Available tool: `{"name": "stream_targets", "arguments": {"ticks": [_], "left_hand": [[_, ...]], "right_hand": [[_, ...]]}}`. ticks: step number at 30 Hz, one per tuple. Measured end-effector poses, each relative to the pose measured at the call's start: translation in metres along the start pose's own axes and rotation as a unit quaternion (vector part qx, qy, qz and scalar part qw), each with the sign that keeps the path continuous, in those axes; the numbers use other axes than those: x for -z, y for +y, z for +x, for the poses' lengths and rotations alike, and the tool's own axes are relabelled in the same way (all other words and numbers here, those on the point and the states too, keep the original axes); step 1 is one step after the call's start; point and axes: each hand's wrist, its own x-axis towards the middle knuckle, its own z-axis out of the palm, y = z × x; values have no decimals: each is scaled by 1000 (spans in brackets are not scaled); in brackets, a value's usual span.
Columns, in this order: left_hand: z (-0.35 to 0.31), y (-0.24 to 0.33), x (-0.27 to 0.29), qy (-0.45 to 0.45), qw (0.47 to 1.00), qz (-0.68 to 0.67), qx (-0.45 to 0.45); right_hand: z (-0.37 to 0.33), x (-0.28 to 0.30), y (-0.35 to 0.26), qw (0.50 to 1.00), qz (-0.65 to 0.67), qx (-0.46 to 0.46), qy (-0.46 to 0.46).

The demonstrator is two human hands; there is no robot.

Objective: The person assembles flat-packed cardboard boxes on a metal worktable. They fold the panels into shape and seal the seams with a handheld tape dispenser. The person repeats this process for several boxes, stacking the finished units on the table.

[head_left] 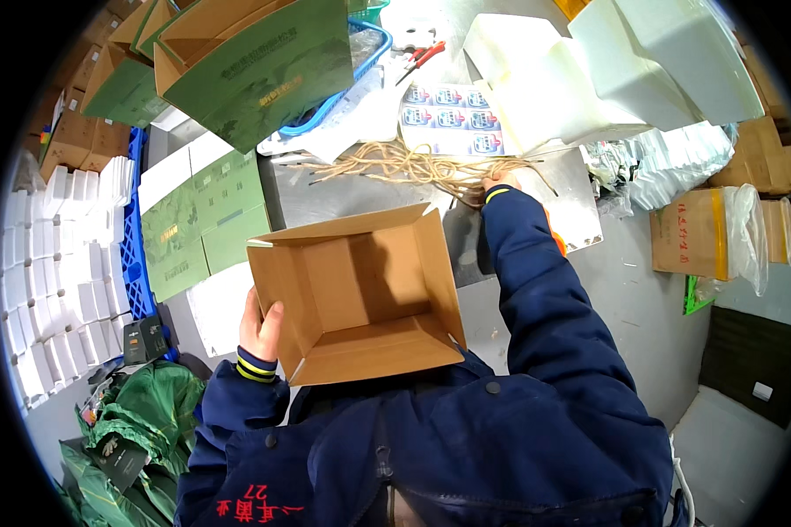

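An open-topped cardboard box [351, 285], bare brown inside with its flaps raised, is tilted toward me just in front of my body. My left hand [262, 329] grips its left side, thumb on the near edge and fingers around the outside wall. Farther off, my right hand [504, 182] reaches to the right end of a loose bundle of tan cords [395, 165] on the metal table [576, 198]. Its fingers are curled in at the cords, though the fingertips are partly hidden.
A sheet of labels [453, 119], red-handled scissors [426, 57] and a blue basket [373, 66] lie beyond the cords. Green boxes [255, 79] stand far left, white foam-like liners [642, 61] far right. Stacked white blocks [61, 272] and green bags [149, 404] are at left.
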Motion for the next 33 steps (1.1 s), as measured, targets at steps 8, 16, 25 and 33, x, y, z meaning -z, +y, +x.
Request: {"name": "stream_targets", "arguments": {"ticks": [8,16,25,33], "left_hand": [[8,17,-7,-2,998,58,-36],[21,17,-9,-11,998,13,-61],[32,0,-13,10,994,51,-93],[44,-5,-5,11,990,48,-133]], "right_hand": [[0,104,-63,959,224,172,-22],[-65,250,-210,860,384,337,2],[-107,354,-286,804,392,434,113],[-170,407,-296,677,342,597,261]]}}
